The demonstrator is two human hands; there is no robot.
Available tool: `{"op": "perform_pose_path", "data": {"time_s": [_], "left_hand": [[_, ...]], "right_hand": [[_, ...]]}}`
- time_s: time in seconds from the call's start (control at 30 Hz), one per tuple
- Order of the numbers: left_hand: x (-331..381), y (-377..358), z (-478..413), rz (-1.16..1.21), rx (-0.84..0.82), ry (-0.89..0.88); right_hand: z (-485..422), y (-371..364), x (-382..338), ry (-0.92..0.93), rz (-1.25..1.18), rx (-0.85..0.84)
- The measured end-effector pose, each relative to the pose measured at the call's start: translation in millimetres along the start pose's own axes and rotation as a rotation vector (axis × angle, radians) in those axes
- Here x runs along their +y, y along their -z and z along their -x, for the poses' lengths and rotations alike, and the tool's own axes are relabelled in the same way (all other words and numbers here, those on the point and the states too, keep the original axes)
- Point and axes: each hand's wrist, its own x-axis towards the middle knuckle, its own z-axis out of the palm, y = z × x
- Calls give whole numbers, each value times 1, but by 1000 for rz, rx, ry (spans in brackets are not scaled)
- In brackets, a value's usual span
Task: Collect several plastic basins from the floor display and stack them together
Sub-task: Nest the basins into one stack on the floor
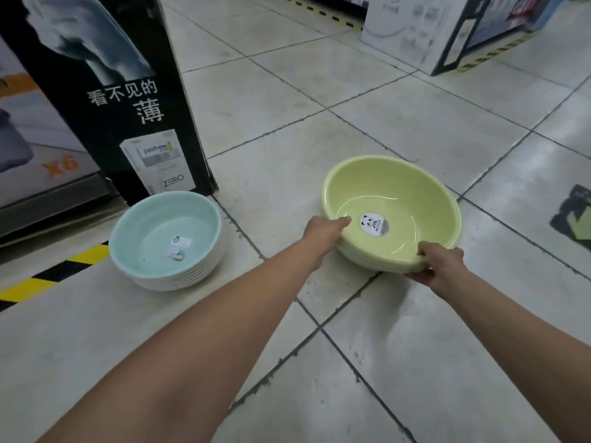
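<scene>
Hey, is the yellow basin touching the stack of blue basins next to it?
Apart. The head view shows a strip of bare floor tile between the yellow basin and the blue basin stack.

From here I cannot see most of the left hand's (323, 233) fingers: they drop behind the near rim of the yellow basin (393, 199). The right hand (443, 263) grips that rim too, its fingers tucked under the wall, out of sight. Pale rims show beneath that basin, perhaps two more nested; I cannot count them. The label (179, 249) in the blue basin (166, 231) is too small to read. The black display stand (128, 91) is cut by the top edge, the green floor mark (575, 219) by the right edge, and the white box (406, 30) is blurred.
</scene>
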Motion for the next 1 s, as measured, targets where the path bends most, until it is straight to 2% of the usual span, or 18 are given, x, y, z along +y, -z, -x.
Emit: {"op": "perform_pose_path", "data": {"time_s": [0.23, 0.37, 0.5, 0.7, 1.0], "left_hand": [[-28, 35, -8, -102, 91, -34], [-59, 67, 32, -132, 61, -39], [-95, 111, 90, -57, 93, -12], [-146, 243, 202, 117, 327, -8], [-246, 457, 409, 383, 859, -19]], "right_hand": [[36, 57, 38, 49, 308, -72], [75, 81, 59, 14, 502, -154], [124, 77, 75, 62, 598, -259], [216, -11, 99, 217, 720, -526], [405, -215, 200, 326, 901, -1030]]}}
